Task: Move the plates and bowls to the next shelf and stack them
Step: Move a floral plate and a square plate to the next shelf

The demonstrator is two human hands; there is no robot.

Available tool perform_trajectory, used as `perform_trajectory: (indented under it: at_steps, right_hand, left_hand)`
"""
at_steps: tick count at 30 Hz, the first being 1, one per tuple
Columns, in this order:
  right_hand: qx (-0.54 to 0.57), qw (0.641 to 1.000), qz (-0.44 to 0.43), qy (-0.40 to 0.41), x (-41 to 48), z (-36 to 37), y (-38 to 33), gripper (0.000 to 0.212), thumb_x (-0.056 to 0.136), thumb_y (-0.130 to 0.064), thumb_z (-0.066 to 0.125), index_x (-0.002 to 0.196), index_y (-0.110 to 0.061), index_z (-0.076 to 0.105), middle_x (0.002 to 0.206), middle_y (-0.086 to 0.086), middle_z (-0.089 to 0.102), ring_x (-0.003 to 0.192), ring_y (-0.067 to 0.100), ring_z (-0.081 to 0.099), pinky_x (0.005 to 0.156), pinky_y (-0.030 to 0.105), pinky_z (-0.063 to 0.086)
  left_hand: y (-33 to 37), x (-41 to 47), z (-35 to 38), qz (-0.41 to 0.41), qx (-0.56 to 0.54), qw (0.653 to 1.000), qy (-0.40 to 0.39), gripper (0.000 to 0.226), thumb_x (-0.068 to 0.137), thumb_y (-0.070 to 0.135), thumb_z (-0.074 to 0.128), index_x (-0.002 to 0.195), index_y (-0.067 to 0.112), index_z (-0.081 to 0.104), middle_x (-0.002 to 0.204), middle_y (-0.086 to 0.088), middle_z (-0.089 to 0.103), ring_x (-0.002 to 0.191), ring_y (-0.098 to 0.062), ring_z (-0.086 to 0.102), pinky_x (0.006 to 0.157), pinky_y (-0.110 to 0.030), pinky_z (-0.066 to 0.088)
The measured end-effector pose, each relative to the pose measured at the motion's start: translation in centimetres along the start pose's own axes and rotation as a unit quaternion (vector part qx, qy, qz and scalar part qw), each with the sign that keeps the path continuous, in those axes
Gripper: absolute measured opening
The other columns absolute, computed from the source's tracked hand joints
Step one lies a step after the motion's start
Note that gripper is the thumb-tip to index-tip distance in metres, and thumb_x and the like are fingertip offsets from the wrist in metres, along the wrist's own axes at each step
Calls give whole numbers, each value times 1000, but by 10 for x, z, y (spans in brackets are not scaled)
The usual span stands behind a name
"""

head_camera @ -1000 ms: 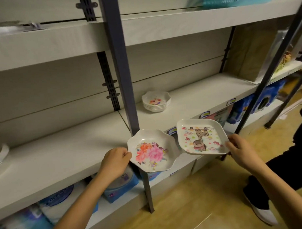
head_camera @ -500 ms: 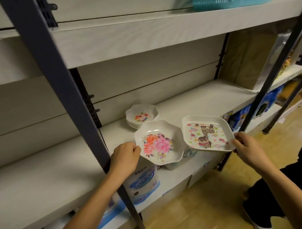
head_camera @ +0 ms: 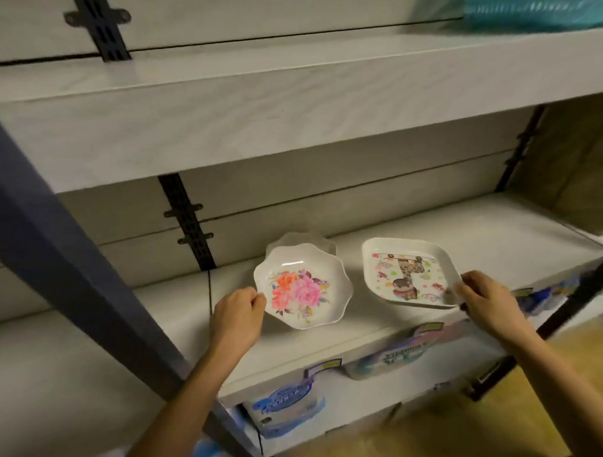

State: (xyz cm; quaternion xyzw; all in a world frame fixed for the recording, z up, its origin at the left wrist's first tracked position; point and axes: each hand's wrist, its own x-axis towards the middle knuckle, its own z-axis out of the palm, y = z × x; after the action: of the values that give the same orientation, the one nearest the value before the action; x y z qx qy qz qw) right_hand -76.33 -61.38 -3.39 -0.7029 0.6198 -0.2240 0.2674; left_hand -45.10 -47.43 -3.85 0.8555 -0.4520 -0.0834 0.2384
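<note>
My left hand [head_camera: 237, 314] grips the left rim of a white scalloped plate with pink and orange flowers [head_camera: 302, 290]. That plate hovers just in front of a stack of similar scalloped plates [head_camera: 305, 241] standing on the white shelf [head_camera: 481, 235], and hides most of the stack. My right hand [head_camera: 485, 298] pinches the right corner of a square white plate with a cartoon giraffe print [head_camera: 409, 272], held above the shelf to the right of the flowered one.
A dark grey upright post [head_camera: 65, 267] crosses the left foreground. Another white shelf [head_camera: 288, 92] runs overhead, with a teal basket [head_camera: 538, 4] on it. Blue-and-white packages [head_camera: 287, 410] sit on the lower shelf. A brown cardboard box [head_camera: 571, 171] stands at the far right.
Both hands have carried their plates rightward past the post and over the right shelf section. The flowered plate now covers most of the stack behind it.
</note>
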Motion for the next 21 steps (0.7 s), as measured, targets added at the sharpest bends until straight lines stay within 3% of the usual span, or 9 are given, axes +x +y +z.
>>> perform_trajectory:
  at_steps: [2,7,11,17,21]
  right_hand:
    - [-4,1000,-12,-21,28,2,0,19,93,-18,47,99,-4,59,74,10,64,76,34,60,71,44,49]
    - [-10,996,-76,-56,85,1,-3,18,93,-13,46,96,-2,60,68,8,61,63,25,53,55,32,36]
    - [-9,992,-99,-80,116,3,0,19,94,-15,46,95,-2,60,67,8,60,61,24,52,56,32,36]
    - [-23,988,-114,-105,145,3,16,16,94,-15,46,92,-5,58,63,1,58,67,28,55,62,34,39]
    - [-26,985,-126,-113,156,0,26,12,94,-15,46,91,-8,55,68,6,60,61,22,53,55,29,36]
  left_hand:
    - [4,11,6,-29,-8,999,18,38,93,22,43,56,14,38,61,-4,47,66,-25,47,58,-30,31]
    - [18,42,17,-86,-2,996,25,34,95,22,42,64,9,43,76,-17,57,71,-26,48,63,-30,32]
    - [25,70,22,-123,-3,992,1,35,95,21,42,77,-2,61,93,-26,66,86,-36,60,72,-36,43]
    - [31,96,36,-156,1,987,-41,34,94,21,41,91,-3,65,104,-25,67,98,-36,61,86,-35,47]
    - [38,100,36,-174,12,983,-54,35,97,23,40,113,1,62,120,-22,62,112,-34,57,92,-32,42]
